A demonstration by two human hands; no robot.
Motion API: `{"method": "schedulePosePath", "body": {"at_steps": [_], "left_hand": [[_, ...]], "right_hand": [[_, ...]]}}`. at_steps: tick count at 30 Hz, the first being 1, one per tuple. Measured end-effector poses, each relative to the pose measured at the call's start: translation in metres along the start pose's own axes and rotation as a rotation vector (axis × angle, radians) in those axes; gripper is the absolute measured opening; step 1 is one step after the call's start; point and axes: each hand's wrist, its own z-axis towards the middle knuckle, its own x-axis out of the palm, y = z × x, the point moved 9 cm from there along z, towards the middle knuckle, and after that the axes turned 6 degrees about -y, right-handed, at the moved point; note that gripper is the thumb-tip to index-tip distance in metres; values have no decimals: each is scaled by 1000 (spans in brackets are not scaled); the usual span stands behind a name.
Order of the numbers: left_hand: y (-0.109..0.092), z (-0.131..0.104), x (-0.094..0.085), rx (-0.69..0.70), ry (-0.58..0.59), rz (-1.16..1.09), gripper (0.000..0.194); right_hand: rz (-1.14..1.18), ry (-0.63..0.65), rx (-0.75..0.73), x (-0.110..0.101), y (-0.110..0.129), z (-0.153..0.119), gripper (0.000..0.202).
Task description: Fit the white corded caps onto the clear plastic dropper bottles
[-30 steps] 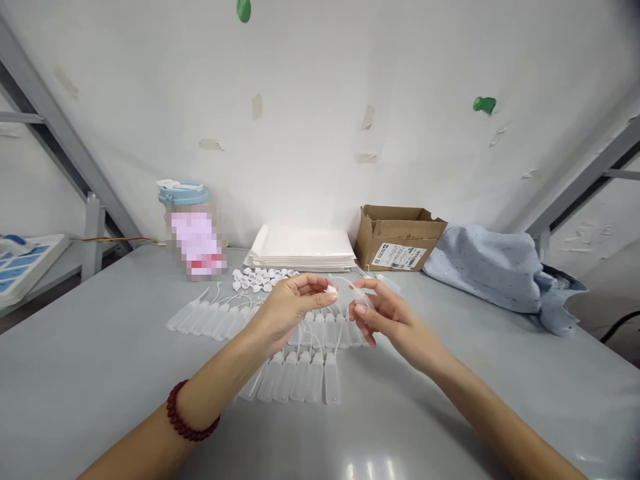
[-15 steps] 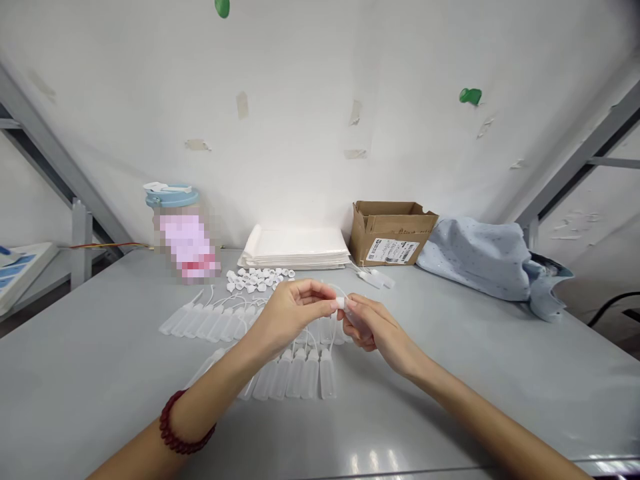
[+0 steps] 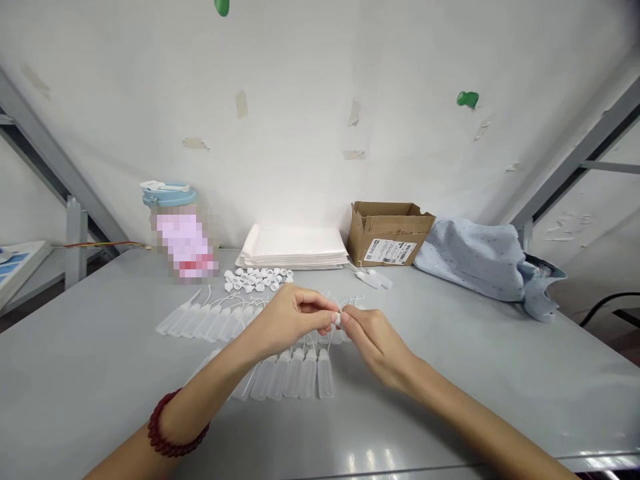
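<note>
My left hand (image 3: 295, 317) pinches a small white cap (image 3: 337, 319) between thumb and fingers above the middle of the table. Close against it, my right hand (image 3: 383, 340) is closed round a translucent bottle, now almost wholly hidden by the fingers. Beneath and beside the hands lie two rows of translucent bottles with thin white tubes: a back row (image 3: 213, 322) and a front row (image 3: 295, 375). My left forearm covers part of both rows. A pile of loose white caps (image 3: 257, 280) lies behind the back row.
White sheets or bags (image 3: 295, 249) are stacked near the wall. To their right stand a brown cardboard box (image 3: 387, 233), with two bottles (image 3: 375, 278) before it, and a light blue cloth (image 3: 470, 257). A blue-lidded container (image 3: 170, 195) is at the back left of the grey table (image 3: 100, 373).
Both hands have come slightly down, still together at the cap. My right hand has turned, so the bottle that showed below its fingers is now hidden. The view has shifted slightly.
</note>
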Motion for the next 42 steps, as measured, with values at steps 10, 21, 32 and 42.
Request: {"method": "schedulePosePath", "body": {"at_steps": [10,21,32,42], "left_hand": [[-9,-3,2,82,11,-22,15],[-11,-4,5,163,-4,68,14],[-16,-7,4,265,22,28,14],[-12,-5,0,120,34,60,25]], "right_hand": [[171,-1,66,3,-6,-1,38],[272,-72,126,-2,-11,1,37],[587,92,238,7,-9,-1,25],[434,72,144,3,-3,-2,31]]}}
